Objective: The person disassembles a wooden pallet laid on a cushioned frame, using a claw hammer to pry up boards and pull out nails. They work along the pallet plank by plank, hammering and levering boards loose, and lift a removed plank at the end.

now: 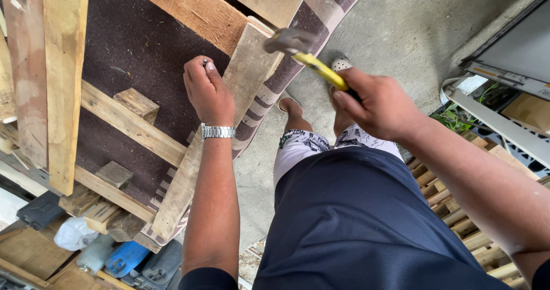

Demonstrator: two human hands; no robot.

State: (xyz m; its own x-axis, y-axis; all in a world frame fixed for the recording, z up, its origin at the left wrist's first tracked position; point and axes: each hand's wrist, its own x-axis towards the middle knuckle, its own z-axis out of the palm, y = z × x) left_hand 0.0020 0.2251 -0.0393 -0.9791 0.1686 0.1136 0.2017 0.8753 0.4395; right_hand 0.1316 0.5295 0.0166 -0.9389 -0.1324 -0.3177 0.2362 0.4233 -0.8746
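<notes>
Nail point(204, 61), small and grey, shows at the centre-left of the head view, pinched upright between the thumb and fingertips of the left hand point(208, 93). That hand is curled nearly closed around it, knuckles up, with a silver wristwatch point(217, 131) at the wrist. The nail's tip sits at the edge of a pale wooden plank point(229, 101) that runs diagonally from the top centre down to the lower left, lying over dark brown carpet point(134, 44) with a striped beige border.

Right of the nail, the right hand point(381, 104) is closed tight on the yellow handle of a hammer point(303, 48); its grey steel head hangs near the top centre, above the plank and apart from the nail.

Wooden pallet slats point(63, 78) and small blocks cross the left half of the frame. At the lower left lie a white plastic bag point(73, 234), a blue container point(125, 258) and dark grey canisters, too crowded to tell apart. At the upper right, a grey panel point(518, 44) carries a long pale label strip with an orange mark along its lower edge, above green leaves point(455, 118) and more slats. The person's dark blue shirt fills the lower centre, over patterned white shorts, and hides the concrete floor point(401, 26) below.
</notes>
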